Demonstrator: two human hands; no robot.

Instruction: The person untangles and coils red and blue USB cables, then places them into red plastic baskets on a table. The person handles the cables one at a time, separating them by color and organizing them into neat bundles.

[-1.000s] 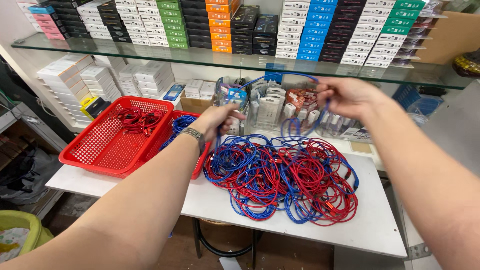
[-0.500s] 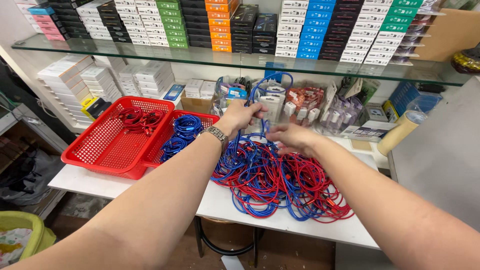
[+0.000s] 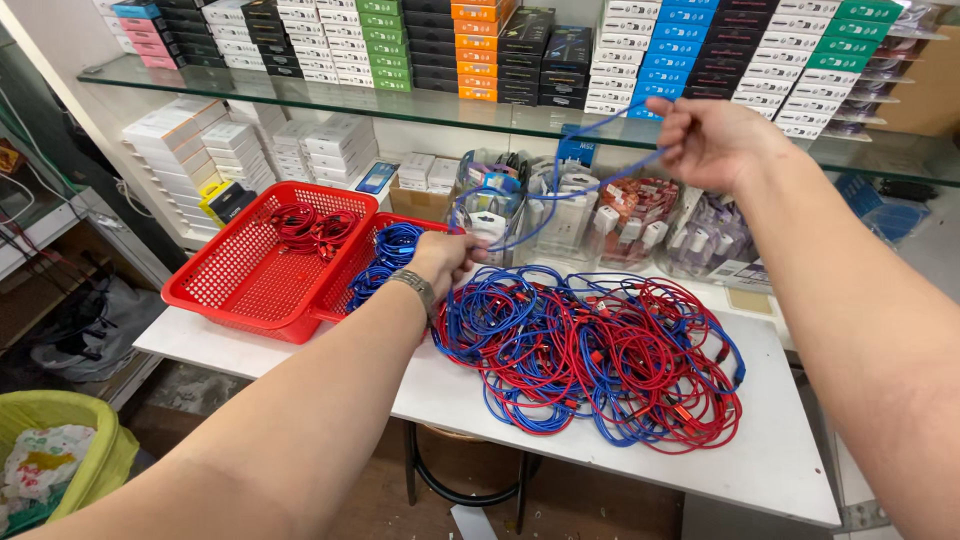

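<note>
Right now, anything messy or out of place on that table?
Yes: the red and blue cables lie in one tangled heap on the white table, while the red baskets hold sorted coils. The left hand and raised right hand stretch one blue cable between them.

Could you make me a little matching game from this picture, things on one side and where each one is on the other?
Things:
1. blue cable
2. red coiled cables
3. tangled pile of red and blue cables
4. yellow bin

Places:
A. on the floor, lower left
B. stretched between the left hand and the right hand
C. in the red basket
D. on the white table

Pairs: 1-B, 2-C, 3-D, 4-A
</note>
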